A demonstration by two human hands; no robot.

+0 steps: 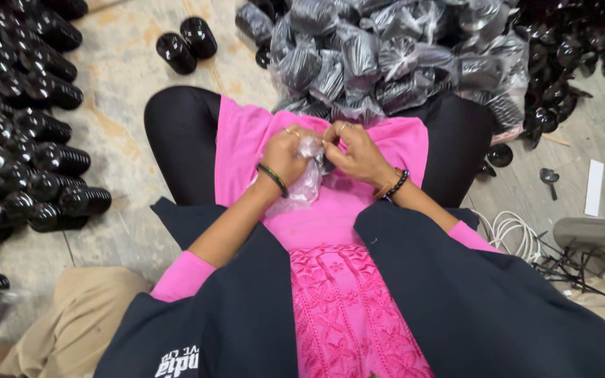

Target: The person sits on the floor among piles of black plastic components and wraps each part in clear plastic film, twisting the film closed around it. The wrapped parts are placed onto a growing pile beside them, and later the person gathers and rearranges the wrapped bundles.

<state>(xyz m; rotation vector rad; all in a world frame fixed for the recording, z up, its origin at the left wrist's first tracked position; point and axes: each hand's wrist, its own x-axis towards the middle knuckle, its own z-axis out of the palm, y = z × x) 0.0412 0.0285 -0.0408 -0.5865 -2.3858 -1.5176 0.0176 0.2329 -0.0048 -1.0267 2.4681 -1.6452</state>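
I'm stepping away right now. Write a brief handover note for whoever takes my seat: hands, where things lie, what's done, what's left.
Left hand: grips the clear plastic bag over the lap.
Right hand: pinches the bag's top, fingers working it against the left hand.
Done: a heap of bagged black pieces lies on the floor ahead.
Left: loose black ribbed parts stacked on the floor at left, more loose black pieces at far right. Whether the bag in hand is already tied cannot be told.
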